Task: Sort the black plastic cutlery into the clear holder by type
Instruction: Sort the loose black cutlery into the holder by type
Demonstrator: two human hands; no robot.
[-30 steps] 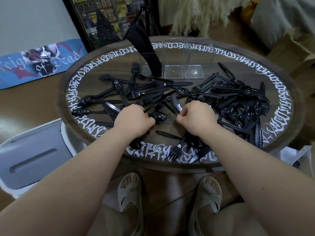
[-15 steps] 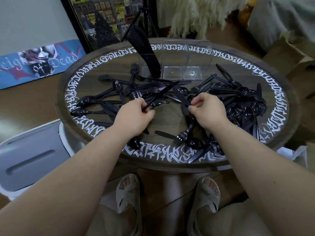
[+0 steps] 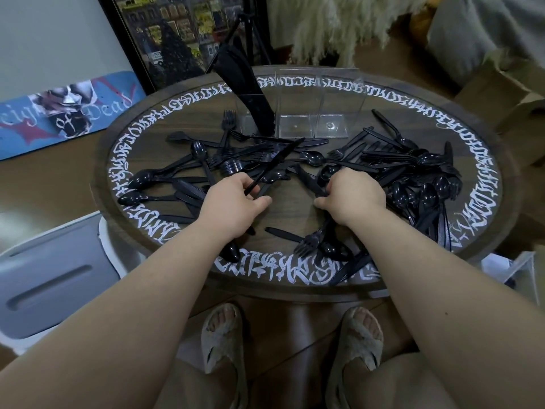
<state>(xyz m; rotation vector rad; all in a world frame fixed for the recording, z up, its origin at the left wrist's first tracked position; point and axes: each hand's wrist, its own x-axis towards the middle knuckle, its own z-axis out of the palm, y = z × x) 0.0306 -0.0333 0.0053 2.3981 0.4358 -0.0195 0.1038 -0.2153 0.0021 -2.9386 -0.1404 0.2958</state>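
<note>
Black plastic forks, spoons and knives lie scattered over the round wooden table point(image 3: 298, 214). My left hand point(image 3: 236, 202) grips a black knife point(image 3: 277, 163) by its handle, the blade angled up and to the right above the pile. My right hand point(image 3: 351, 196) is curled around another knife point(image 3: 309, 183) lying on the table, just left of the dense heap point(image 3: 418, 184). The clear holder point(image 3: 312, 110) stands at the table's far side. Its left compartment holds a bundle of black knives point(image 3: 247, 93); the middle and right compartments hold nothing.
A grey and white bin point(image 3: 50, 276) stands to the left of the table. A painted skateboard deck point(image 3: 59, 110) and a framed picture point(image 3: 177, 33) lean at the back left. Cardboard boxes point(image 3: 501, 95) sit at the right. My sandalled feet point(image 3: 289, 338) are under the table's near edge.
Both hands moved away from me across the table. My left hand lifted the knife clear of the pile, and my right hand shifted up onto another knife.
</note>
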